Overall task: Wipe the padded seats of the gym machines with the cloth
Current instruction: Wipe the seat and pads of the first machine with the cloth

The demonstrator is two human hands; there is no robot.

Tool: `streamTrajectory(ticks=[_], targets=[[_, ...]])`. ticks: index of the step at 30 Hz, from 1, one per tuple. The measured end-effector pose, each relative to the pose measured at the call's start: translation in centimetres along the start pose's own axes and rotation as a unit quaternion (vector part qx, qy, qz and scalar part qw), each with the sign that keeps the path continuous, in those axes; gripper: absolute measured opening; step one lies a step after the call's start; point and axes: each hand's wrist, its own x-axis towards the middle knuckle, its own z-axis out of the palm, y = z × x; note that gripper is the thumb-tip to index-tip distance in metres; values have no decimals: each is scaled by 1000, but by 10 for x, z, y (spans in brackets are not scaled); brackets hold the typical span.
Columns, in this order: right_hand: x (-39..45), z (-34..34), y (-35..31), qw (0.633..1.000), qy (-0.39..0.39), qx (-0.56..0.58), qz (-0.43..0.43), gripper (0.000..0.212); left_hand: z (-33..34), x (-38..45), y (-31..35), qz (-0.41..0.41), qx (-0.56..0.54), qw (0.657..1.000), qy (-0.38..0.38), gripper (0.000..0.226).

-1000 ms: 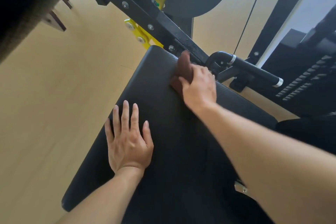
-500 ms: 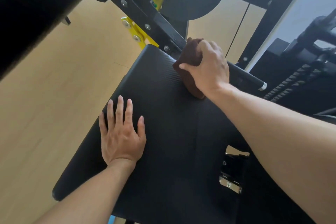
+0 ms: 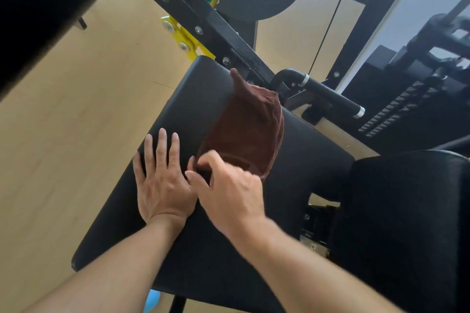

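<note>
A black padded seat [image 3: 195, 107] of a gym machine fills the middle of the view, slanting from lower left to upper right. A dark brown cloth [image 3: 248, 124] lies stretched along its middle, reaching up to the far edge. My right hand [image 3: 229, 193] pinches the near end of the cloth with curled fingers. My left hand [image 3: 161, 180] rests flat on the seat beside it, fingers straight and spread, its thumb side touching my right hand.
A black steel frame bar [image 3: 203, 20] with yellow brackets [image 3: 183, 38] runs past the seat's far edge. A black handle [image 3: 328, 95] sticks out at the right, beside a weight stack [image 3: 396, 112]. Another black pad [image 3: 407, 223] sits at lower right. Pale wooden floor [image 3: 76, 122] lies left.
My right hand has pulled back from the seat's far edge toward me, drawing the cloth out lengthwise over the pad. It now sits next to my left hand, which stayed flat.
</note>
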Motion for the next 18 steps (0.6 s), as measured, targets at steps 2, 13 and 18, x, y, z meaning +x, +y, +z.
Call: streamTrajectory(ticks=[2,13,18], targets=[[-14,8,5,995,67,66,35,20,0,0,1,-3,-8,1000,9,64],[123,19,104,979,-89,-128,127,93,2,-1,2,-5,0,999,38,62],[153,22,102,986,-58,-104,115,74,5,1,2,-7,6,999,38,62]])
